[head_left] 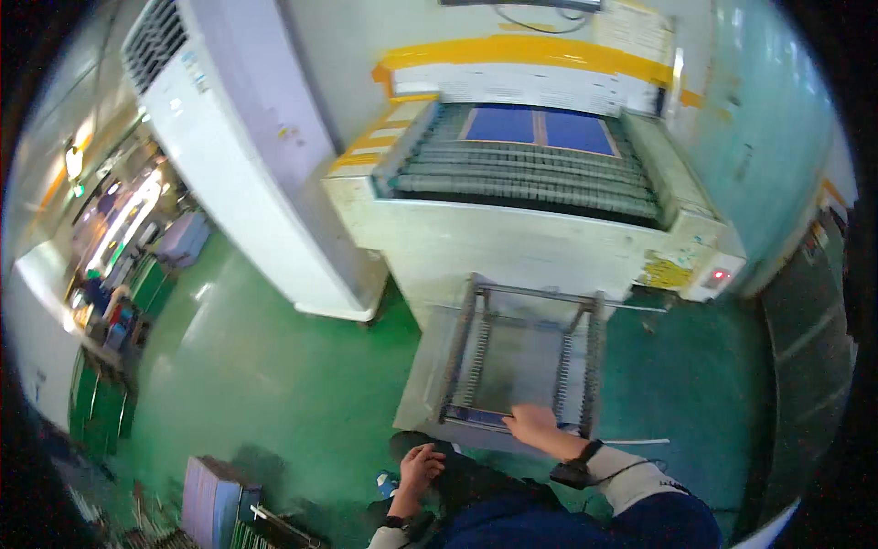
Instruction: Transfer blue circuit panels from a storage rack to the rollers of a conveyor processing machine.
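A metal rack (457, 352) with toothed side rails stands in front of me on a grey base. At its near end shows the narrow blue edge of a panel (480, 418). My right hand (535, 428) reaches over this end, its fingers closed on the panel's edge. My left hand (421, 465) hangs above my knee, left of the rack, with its fingers curled in and nothing visible in them. Two blue panels (498, 125) lie side by side on the rollers of the conveyor machine (521, 188) beyond the rack.
A tall white cabinet unit (247, 174) stands left of the machine. At the lower left are stacked panels (206, 503) and more racks. A thin rod (637, 442) sticks out right of the rack. A dark panelled surface (814, 348) borders the right side. The floor (274, 384) is green.
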Motion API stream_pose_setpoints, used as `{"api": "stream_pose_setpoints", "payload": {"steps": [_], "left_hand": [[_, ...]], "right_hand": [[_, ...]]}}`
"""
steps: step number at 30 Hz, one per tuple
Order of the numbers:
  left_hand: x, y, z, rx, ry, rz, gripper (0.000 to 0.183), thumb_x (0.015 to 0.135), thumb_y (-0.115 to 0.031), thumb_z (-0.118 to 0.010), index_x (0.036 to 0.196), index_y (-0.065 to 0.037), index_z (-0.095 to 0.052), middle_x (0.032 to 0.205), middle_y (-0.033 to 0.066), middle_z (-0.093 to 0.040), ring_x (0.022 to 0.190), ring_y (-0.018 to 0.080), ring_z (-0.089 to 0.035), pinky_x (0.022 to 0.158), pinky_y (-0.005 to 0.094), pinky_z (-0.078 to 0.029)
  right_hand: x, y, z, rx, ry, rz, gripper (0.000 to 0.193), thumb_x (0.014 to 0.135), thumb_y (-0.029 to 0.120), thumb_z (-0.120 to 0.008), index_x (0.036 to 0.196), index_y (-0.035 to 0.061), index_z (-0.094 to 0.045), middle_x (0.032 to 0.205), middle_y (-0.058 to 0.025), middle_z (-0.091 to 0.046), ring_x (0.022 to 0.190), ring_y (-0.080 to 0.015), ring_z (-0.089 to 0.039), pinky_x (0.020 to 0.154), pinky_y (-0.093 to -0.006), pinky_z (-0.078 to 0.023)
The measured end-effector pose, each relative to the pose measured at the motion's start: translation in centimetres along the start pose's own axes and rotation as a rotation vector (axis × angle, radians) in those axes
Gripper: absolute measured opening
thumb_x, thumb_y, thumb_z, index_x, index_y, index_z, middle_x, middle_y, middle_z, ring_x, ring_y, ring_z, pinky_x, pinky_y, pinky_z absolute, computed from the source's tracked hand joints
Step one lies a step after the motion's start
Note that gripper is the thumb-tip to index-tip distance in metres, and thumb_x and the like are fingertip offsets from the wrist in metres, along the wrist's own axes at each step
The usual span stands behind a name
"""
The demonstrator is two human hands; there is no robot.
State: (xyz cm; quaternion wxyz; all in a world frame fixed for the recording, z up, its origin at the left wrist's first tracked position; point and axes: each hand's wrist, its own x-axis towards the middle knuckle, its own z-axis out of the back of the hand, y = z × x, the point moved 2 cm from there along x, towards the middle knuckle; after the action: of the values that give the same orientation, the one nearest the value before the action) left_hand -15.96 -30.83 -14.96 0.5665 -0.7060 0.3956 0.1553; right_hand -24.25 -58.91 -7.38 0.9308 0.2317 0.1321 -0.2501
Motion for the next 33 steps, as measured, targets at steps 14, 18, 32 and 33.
{"api": "stream_pose_setpoints", "payload": {"steps": [14, 18, 32, 33], "left_hand": [[0.6, 1.1, 0.8, 0.069, -0.041, -0.042, 0.032, 0.091, -0.024, -0.054, 0.112, -0.001, -0.051, 0.080, 0.0124, -0.065, 0.052, 0.0171, -0.059, 0.042, 0.0273, -0.045], [1.5, 1.7, 0.4, 0.025, -0.032, -0.036, 0.033, 0.090, -0.024, -0.054, 0.113, -0.001, -0.050, 0.078, 0.0112, -0.065, 0.050, 0.0165, -0.059, 0.041, 0.0269, -0.045], [1.5, 1.8, 0.2, 0.000, -0.041, -0.054, 0.031, 0.090, -0.022, -0.051, 0.113, -0.001, -0.051, 0.077, 0.0094, -0.065, 0.051, 0.0148, -0.058, 0.042, 0.0253, -0.045], [1.6, 2.0, 0.4, -0.005, -0.045, -0.059, 0.030, 0.090, -0.022, -0.051, 0.111, -0.001, -0.051, 0.077, 0.0091, -0.065, 0.051, 0.0149, -0.058, 0.042, 0.0253, -0.045]], "right_hand": [[1.0, -0.3, -2.8, -0.095, -0.230, 0.136, 0.032, 0.078, 0.033, -0.061, 0.080, 0.0011, -0.063, 0.080, -0.0199, -0.062, 0.077, -0.0399, -0.060, 0.068, -0.0480, -0.046], [-1.1, 1.2, 0.0, -0.101, -0.055, 0.139, 0.036, 0.088, 0.034, -0.051, 0.093, -0.0008, -0.060, 0.088, -0.0198, -0.061, 0.084, -0.0369, -0.058, 0.075, -0.0446, -0.045], [-1.9, 3.3, 2.6, -0.192, 0.253, 0.113, 0.044, 0.094, 0.031, -0.042, 0.122, -0.0013, -0.051, 0.121, -0.0211, -0.055, 0.112, -0.0367, -0.051, 0.092, -0.0445, -0.043], [-1.8, 3.2, 2.3, -0.214, 0.259, 0.112, 0.044, 0.094, 0.031, -0.042, 0.123, -0.0014, -0.051, 0.121, -0.0211, -0.055, 0.112, -0.0367, -0.051, 0.092, -0.0446, -0.042]]}}
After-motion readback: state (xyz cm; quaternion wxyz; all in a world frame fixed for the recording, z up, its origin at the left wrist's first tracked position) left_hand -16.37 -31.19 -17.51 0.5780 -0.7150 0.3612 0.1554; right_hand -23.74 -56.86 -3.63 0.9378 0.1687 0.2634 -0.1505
